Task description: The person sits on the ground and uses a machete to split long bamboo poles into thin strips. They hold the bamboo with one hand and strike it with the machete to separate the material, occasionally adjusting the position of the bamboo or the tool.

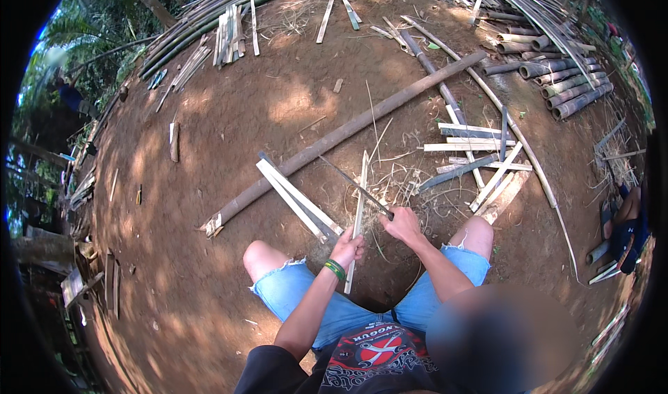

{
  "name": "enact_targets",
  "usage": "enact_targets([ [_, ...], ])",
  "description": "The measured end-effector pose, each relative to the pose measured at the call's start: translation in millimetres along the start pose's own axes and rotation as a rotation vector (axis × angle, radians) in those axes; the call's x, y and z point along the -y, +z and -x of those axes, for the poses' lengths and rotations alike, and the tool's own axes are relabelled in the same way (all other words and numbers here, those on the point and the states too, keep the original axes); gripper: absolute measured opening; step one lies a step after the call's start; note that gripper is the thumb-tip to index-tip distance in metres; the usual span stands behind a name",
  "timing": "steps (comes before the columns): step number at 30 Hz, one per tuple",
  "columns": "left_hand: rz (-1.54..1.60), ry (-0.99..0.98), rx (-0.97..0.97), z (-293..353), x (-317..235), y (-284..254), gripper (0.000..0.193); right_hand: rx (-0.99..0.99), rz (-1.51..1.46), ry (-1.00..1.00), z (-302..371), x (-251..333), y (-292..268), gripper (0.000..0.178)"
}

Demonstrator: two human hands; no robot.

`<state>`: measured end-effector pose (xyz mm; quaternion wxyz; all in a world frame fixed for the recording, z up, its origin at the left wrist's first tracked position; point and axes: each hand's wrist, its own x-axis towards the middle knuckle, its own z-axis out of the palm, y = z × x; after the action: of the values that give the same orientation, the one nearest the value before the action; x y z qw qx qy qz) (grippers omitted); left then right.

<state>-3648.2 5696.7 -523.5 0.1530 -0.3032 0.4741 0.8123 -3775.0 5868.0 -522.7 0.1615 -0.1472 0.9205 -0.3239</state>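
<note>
- Nearest the camera: the person's dark printed T-shirt (pixel 379 352), above denim shorts (pixel 282 293).
- The pale bamboo strip (pixel 358 216) stands between the knees, over the dirt ground (pixel 229 130); the left hand (pixel 346 248) is closed around its lower part.
- The right hand (pixel 402 223) grips a long-bladed knife (pixel 374 200), its blade crossing the strip; contact is unclear.
- Split strips (pixel 280 191) lie left of the left hand.
- Beyond, a bamboo pole (pixel 334 141) slants across.
- Cut bamboo culms (pixel 577 88) are stacked toward the ground's far right corner.

Cream strip (pixel 359 210); dark grey blade (pixel 348 180); green-and-yellow wristband (pixel 335 269); light-blue shorts (pixel 284 288).
</note>
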Motion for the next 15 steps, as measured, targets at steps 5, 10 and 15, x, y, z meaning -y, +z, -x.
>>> enact_targets([
  [5, -0.032, 0.252, -0.03, 19.2, -14.2, 3.8, 0.029, -0.043, 0.146, -0.226, 8.3, 15.1, -30.8, 0.026],
  [10, -0.152, 0.416, -0.145, 43.1, -44.1, 45.2, 0.028, -0.058, 0.199, -0.253, -0.5, 17.7, -61.3, 0.023],
  [15, -0.158, 0.36, 0.067, 54.6, -58.9, 43.3, 0.027, -0.048, 0.198, -0.559, 6.2, 39.7, -78.0, 0.016],
])
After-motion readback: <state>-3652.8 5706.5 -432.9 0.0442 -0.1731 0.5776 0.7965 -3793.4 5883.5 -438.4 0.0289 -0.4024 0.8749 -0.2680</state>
